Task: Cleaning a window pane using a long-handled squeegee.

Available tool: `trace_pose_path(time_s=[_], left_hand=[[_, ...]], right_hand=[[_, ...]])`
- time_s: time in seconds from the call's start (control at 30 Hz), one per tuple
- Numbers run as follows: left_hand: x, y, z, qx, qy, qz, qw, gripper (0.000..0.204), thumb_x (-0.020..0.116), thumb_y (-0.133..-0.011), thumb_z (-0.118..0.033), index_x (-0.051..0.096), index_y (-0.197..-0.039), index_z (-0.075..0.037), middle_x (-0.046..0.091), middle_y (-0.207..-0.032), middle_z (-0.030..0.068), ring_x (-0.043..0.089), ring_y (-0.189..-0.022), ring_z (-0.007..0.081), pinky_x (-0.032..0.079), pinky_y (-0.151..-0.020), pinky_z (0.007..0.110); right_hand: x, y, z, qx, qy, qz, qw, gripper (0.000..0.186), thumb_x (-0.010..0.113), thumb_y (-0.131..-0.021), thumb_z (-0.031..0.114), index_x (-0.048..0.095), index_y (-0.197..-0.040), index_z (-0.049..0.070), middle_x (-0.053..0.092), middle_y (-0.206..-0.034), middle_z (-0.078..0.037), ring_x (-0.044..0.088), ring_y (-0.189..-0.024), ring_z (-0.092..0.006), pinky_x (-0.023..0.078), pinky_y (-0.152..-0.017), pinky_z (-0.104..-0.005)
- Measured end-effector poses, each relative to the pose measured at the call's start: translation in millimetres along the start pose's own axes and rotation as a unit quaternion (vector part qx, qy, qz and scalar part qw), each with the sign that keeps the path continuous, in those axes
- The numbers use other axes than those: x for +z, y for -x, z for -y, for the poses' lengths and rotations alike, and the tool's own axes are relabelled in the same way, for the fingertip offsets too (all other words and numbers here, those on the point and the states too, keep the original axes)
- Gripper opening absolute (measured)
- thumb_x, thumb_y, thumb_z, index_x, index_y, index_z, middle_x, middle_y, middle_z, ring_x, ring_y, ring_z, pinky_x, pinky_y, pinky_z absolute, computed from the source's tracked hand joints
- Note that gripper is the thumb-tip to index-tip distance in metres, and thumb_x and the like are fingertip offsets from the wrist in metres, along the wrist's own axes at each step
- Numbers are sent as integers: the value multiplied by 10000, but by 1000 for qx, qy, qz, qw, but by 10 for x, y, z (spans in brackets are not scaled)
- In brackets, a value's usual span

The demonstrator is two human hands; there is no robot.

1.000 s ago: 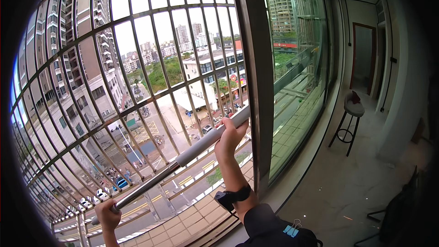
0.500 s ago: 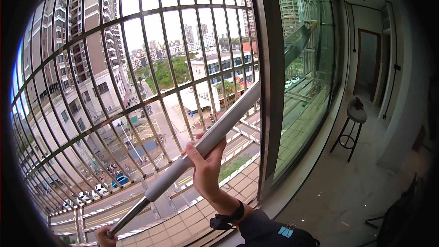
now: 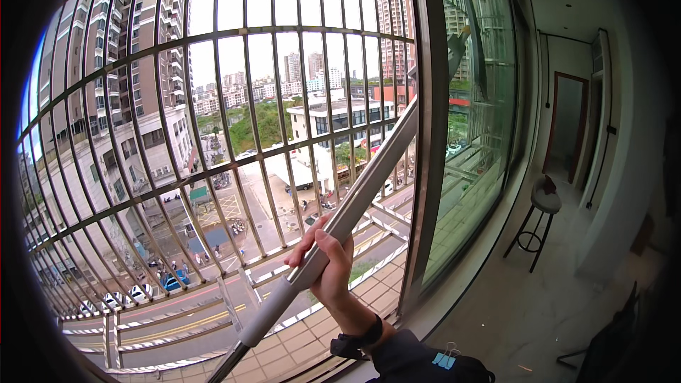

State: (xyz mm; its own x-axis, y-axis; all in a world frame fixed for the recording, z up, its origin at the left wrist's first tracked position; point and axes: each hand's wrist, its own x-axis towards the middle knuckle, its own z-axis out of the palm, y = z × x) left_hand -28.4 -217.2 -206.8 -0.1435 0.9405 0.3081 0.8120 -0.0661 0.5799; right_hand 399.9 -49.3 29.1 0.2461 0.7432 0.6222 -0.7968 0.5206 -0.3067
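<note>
My right hand (image 3: 335,269), with a dark band at the wrist, is wrapped around a long grey telescopic pole (image 3: 355,202). The pole slants from the bottom edge up to the right and passes behind the upright window frame (image 3: 429,170). Beyond it, through the greenish glass (image 3: 479,128), a broad flat head (image 3: 456,53) like a window squeegee shows near the top of the pane. Whether it touches the glass I cannot tell. The pole's thinner dark lower section (image 3: 230,362) runs out of the picture. My left hand is out of view.
Metal security bars (image 3: 245,163) stand outside the window opening, over a tiled ledge (image 3: 284,347). Far below lie a street and parked cars. Indoors on the right, a tall round stool (image 3: 545,202) stands on the pale floor (image 3: 489,319).
The pole has tilted steeper, and its head behind the glass has turned more upright. My left hand, earlier at the pole's lower end, has left the view. The view has shifted slightly.
</note>
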Motion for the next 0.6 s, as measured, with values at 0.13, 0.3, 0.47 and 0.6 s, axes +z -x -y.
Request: trace_pose_path(time_s=[0.13, 0.3, 0.47, 0.6], left_hand=[[-44, 110, -8, -53, -10, -16, 998, 96, 643, -706, -81, 573, -762, -46, 452, -591, 46, 407, -566, 130, 390, -512, 302], [-127, -294, -589, 49, -53, -165, 984, 102, 631, -547, -42, 532, -570, -51, 516, -536, 108, 524, -497, 282, 408, -477, 318], [120, -836, -956, 108, -116, -316, 935, 232, 688, -566, -75, 597, -774, -126, 541, -663, 2, 542, -754, 252, 334, -954, 505], [248, -1267, -1448, 181, -89, -376, 905, 76, 658, -619, -122, 595, -662, -120, 514, -575, 31, 548, -639, 238, 433, -843, 416]], right_hand=[[-15, 111, -51, 3, 8, -81, 997, 269, 497, -838, 62, 352, -1064, 49, 467, -655, -74, 516, -498, -171, 487, -517, -343], [-6, 24, -28, 4, 81, -81, 993, 291, 501, -845, 25, 344, -1089, 55, 460, -755, -46, 501, -561, -151, 460, -556, -340], [-49, -181, -72, -37, 148, -47, 987, 284, 506, -832, 23, 344, -1064, 49, 466, -731, -46, 503, -589, -135, 476, -598, -333], [-13, -249, -66, -27, 143, -36, 989, 252, 506, -844, 9, 343, -1033, 40, 485, -722, -56, 516, -597, -140, 491, -626, -343]])
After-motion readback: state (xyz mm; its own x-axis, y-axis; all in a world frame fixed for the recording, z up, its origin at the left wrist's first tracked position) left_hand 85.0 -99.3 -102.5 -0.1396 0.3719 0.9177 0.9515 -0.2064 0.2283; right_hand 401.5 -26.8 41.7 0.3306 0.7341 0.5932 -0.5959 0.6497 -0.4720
